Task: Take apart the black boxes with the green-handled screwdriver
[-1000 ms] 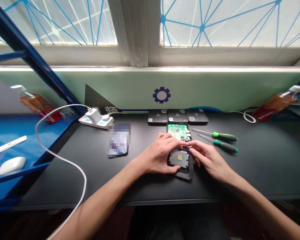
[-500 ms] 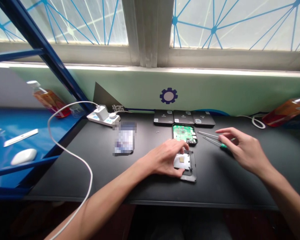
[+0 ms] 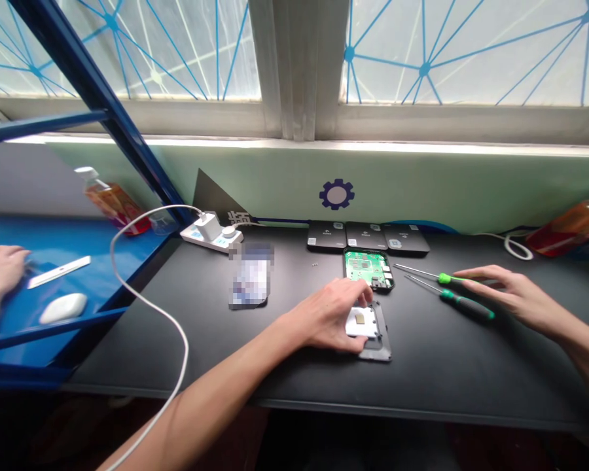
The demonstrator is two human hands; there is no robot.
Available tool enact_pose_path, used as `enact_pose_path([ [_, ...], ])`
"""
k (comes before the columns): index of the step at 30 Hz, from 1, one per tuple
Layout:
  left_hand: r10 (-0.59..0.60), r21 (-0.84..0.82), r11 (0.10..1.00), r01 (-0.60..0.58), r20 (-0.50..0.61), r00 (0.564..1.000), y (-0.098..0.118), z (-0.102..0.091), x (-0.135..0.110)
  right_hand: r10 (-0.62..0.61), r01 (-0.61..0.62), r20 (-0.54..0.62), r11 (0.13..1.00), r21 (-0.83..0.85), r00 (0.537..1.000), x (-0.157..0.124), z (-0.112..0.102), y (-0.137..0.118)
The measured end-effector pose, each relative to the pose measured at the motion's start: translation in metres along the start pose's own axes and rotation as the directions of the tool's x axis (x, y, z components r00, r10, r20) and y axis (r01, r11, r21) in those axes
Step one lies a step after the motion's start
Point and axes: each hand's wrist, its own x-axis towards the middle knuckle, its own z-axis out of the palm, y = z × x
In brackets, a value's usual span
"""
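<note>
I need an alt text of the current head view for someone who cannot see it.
A left hand holds a black cover with a metal plate on a dark desk; the right hand is over the back end of a light-green screwdriver, its grip unclear. Nearby lie a second screwdriver and an open case showing a green circuit board.

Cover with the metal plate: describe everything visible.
The dark cover is a thin, roughly rectangular shell, plastic by its look. Its upward face carries a pale, metal-looking plate with a small tan square pad on it. It appears to lie on the black table, nearer the person than the green circuit board. The left hand spans it, fingers at the far edge, thumb toward the near end, hiding its left side.
</note>
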Motion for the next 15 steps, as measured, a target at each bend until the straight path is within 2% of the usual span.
enact_pose_path([
  [2, 0.011, 0.024, 1.000, -0.011, 0.000, 1.000, 0.001, -0.001, 0.000, 0.006, -0.014, 0.090, 0.996, 0.084, 0.996, 0.000, -0.002, -0.002],
  [3, 0.016, 0.034, 0.999, -0.016, 0.000, 1.000, 0.002, -0.001, 0.000, 0.012, -0.021, 0.098, 0.995, 0.095, 0.995, -0.001, -0.003, -0.002],
  [8, 0.035, 0.023, 0.999, -0.034, -0.033, 0.999, 0.004, -0.004, 0.001, 0.007, -0.012, 0.058, 0.996, 0.090, 0.998, -0.003, -0.010, -0.009],
  [11, 0.044, 0.050, 0.998, -0.036, -0.178, 0.983, 0.002, -0.006, 0.003, 0.052, -0.046, -0.029, 0.984, 0.171, 0.998, -0.007, -0.018, -0.022],
  [14, 0.069, 0.182, 0.983, -0.003, -0.359, 0.931, -0.003, -0.005, 0.004, 0.107, -0.039, -0.150, 0.915, 0.401, 0.983, -0.013, -0.025, -0.042],
  [15, 0.070, 0.204, 0.979, 0.016, -0.405, 0.912, -0.005, -0.005, 0.004, 0.138, -0.047, -0.158, 0.878, 0.476, 0.978, -0.015, -0.026, -0.050],
])
